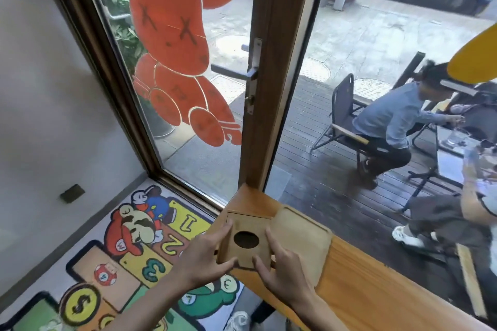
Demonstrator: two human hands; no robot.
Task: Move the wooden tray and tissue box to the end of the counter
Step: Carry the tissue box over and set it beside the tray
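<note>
A square wooden tissue box (246,226) with a dark round hole in its top stands near the left end of the wooden counter (376,287). Right beside it lies a flat wooden tray (304,236) with rounded corners, touching the box's right side. My left hand (204,258) presses against the box's left and front-left side. My right hand (279,266) holds its right and front-right side, fingers partly over the tray's edge. Both hands grip the box between them.
The counter runs along a glass window with a brown wooden frame post (271,88) at its end. Below on the left lies a colourful cartoon floor mat (113,258). Outside, people sit at a table (451,164) on a dark deck.
</note>
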